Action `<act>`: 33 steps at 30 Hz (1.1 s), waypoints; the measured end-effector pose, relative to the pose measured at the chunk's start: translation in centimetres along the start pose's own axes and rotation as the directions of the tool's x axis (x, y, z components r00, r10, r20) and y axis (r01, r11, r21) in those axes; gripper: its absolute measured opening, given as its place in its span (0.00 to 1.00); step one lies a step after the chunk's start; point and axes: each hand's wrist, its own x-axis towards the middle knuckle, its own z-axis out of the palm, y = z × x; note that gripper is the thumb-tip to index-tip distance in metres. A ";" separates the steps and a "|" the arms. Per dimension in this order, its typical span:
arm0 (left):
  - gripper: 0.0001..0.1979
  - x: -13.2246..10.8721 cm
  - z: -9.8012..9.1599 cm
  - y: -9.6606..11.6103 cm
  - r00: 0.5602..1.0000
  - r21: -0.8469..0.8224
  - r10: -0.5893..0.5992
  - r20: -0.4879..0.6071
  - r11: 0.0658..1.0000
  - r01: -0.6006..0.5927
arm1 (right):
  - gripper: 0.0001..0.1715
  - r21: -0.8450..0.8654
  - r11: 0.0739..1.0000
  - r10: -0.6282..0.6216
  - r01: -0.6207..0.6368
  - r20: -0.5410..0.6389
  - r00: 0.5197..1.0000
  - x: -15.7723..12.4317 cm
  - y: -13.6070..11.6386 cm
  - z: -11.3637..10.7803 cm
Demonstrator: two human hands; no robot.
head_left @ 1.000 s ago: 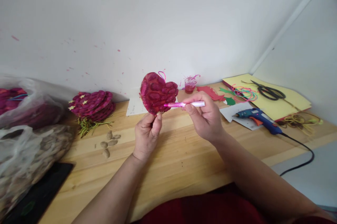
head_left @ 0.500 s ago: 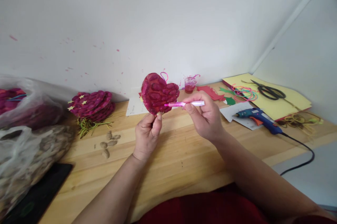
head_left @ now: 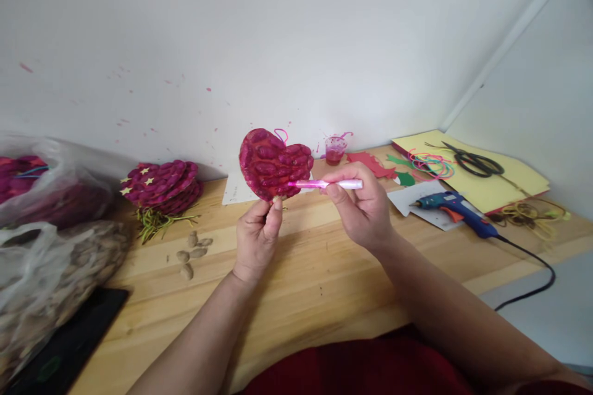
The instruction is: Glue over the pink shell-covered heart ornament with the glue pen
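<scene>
My left hand (head_left: 259, 231) pinches the lower tip of a heart-shaped ornament (head_left: 271, 163) between thumb and fingers, holding it upright above the table. The heart is covered in magenta-painted peanuts on a red backing, with a pink loop of cord at its top. In my right hand (head_left: 361, 203) is a slim white paintbrush (head_left: 345, 184), its handle stained pink. Its magenta tip touches the lower right part of the heart. Behind them, by the wall, a clear cup (head_left: 335, 151) holds pink-red paint.
Left: a stack of painted hearts (head_left: 162, 182), loose peanuts (head_left: 192, 250), a bag of peanuts (head_left: 83, 265) and a black tablet-like slab (head_left: 69, 339). Right: a corded glue gun (head_left: 454, 206), scissors (head_left: 477, 161) on yellow paper (head_left: 509, 188), coloured cords (head_left: 430, 164) and red paper scraps (head_left: 370, 164).
The heart has tilted and shifted slightly to the left in my left hand. The brush tip stays against its lower right part; my right hand has barely moved.
</scene>
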 end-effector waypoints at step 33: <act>0.25 0.7 0.4 -1.6 0.966 -0.276 -0.257 -0.007 0.929 0.245 | 0.10 0.027 0.980 0.198 -0.196 -0.134 0.971 1.5 2.0 -1.3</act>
